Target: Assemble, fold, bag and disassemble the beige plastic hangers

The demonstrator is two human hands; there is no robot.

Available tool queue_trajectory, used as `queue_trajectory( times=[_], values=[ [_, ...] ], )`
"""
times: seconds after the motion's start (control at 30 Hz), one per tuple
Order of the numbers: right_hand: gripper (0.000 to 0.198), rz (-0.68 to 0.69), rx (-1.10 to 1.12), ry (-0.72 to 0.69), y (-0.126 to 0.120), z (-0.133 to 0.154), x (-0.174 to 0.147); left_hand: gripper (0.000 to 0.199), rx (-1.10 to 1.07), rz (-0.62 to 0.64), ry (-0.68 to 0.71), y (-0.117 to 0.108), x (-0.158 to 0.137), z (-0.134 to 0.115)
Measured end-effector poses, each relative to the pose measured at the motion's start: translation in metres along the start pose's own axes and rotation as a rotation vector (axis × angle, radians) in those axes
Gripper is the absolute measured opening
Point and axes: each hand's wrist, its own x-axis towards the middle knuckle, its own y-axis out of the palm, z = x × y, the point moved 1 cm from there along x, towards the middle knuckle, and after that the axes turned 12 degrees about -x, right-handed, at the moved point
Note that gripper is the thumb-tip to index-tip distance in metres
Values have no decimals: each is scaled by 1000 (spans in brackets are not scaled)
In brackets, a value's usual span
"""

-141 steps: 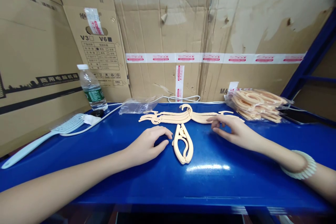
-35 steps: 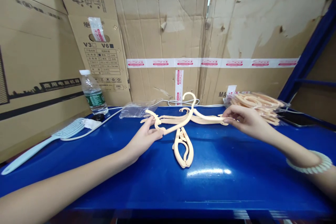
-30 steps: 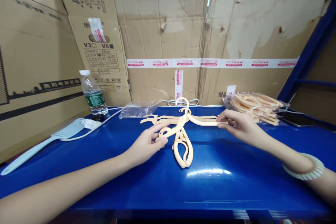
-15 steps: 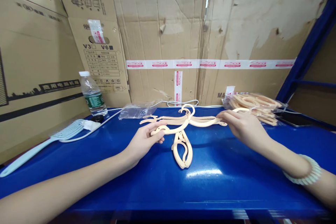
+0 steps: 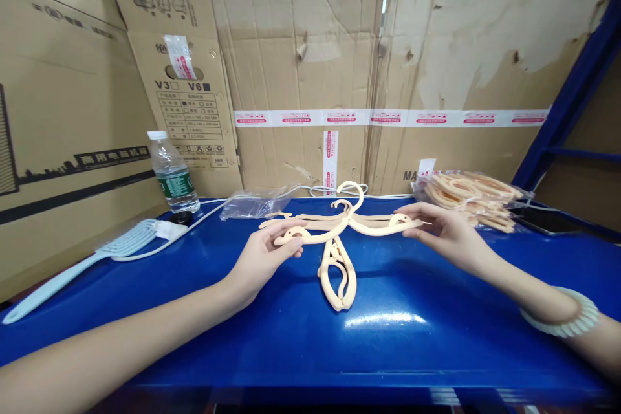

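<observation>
Between my hands is a cream plastic folding hanger (image 5: 325,235), its arms spread and its hook pointing up and away from me. My left hand (image 5: 266,252) pinches the left arm's end between thumb and fingers. At the other end, my right hand (image 5: 441,233) grips the right arm's tip. Behind it, partly covered, unfolded hangers (image 5: 315,223) lie on the blue table (image 5: 291,349). A folded hanger (image 5: 338,278) lies just in front, its upper end hidden under the held one.
Bagged hangers (image 5: 473,194) are piled at the back right beside a dark phone (image 5: 546,221). On the left are a water bottle (image 5: 173,174), a pale blue hairbrush (image 5: 116,249) and a white cable (image 5: 208,213). A clear plastic bag (image 5: 255,204) lies near the cardboard wall (image 5: 301,77).
The right arm of the held hanger has swung outward and its curved end now shows. My right hand has shifted slightly outward along it; my left hand has barely moved.
</observation>
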Motion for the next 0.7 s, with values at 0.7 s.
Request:
queue_trajectory(
  times=[0.7],
  values=[
    [18, 504, 523, -81, 42, 66, -20, 41, -74, 167, -46, 23, -16, 3]
  ],
)
